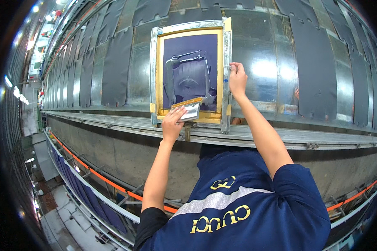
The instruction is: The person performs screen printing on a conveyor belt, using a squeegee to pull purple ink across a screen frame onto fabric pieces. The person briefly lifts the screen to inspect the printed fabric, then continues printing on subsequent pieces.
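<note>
A screen-printing frame [153, 75] with metal rails and a yellow-edged border lies across the long table. Its dark purple mesh [182, 44] carries glossy wet ink around a pale, arc-shaped design. My left hand [173, 122] is closed on the metal holder of a squeegee [191, 111], whose amber blade rests near the mesh's lower edge. At the frame's right rail, my right hand [238, 81] has its fingers bent and closed against the outer side. The fingertips' far side is hidden.
Dark fabric pieces [316, 71] lie in rows on the shiny table [266, 54] to both sides. A metal rail [280, 136] runs along the table's near edge. Behind me, an orange strip [100, 170] borders another rack.
</note>
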Demonstrator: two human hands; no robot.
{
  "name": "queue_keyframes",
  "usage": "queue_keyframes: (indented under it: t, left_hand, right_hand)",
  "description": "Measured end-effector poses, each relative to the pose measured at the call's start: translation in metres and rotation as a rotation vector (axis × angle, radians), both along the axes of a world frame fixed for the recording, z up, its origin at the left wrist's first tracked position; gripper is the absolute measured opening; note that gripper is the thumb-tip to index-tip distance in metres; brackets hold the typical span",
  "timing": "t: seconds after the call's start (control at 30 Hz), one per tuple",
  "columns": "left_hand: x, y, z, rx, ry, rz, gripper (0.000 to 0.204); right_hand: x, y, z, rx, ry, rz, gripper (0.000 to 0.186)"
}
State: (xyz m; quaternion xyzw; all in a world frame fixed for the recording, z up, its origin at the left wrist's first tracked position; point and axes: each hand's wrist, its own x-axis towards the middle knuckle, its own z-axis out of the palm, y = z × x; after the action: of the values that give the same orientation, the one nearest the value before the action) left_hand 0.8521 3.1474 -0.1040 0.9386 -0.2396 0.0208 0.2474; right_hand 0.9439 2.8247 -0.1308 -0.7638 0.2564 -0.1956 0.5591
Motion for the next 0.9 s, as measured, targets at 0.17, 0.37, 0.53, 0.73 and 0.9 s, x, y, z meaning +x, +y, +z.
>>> queue_keyframes:
  t: [0.17, 0.37, 0.53, 0.73, 0.9]
  left_hand:
    - [-0.024, 0.015, -0.006, 0.037, -0.004, -0.104, 0.059]
    - [0.054, -0.009, -0.011, 0.090, -0.116, -0.145, 0.050]
    - [0.179, -0.037, -0.008, -0.100, 0.065, -0.040, 0.040]
    - [0.161, -0.049, -0.029, 0.050, -0.128, -0.017, 0.042]
    - [0.076, -0.016, -0.030, 0.008, -0.174, -0.092, 0.039]
  right_hand:
    - [0.007, 0.005, -0.013, -0.077, 0.049, -0.053, 0.021]
    - [0.008, 0.001, -0.019, -0.082, 0.269, -0.072, 0.024]
    - [0.009, 0.002, -0.019, -0.105, 0.262, -0.063, 0.025]
    - [0.008, -0.001, -0.023, -0.131, 0.242, -0.069, 0.024]
    - [0.008, -0.002, -0.023, -0.038, 0.276, -0.063, 0.022]
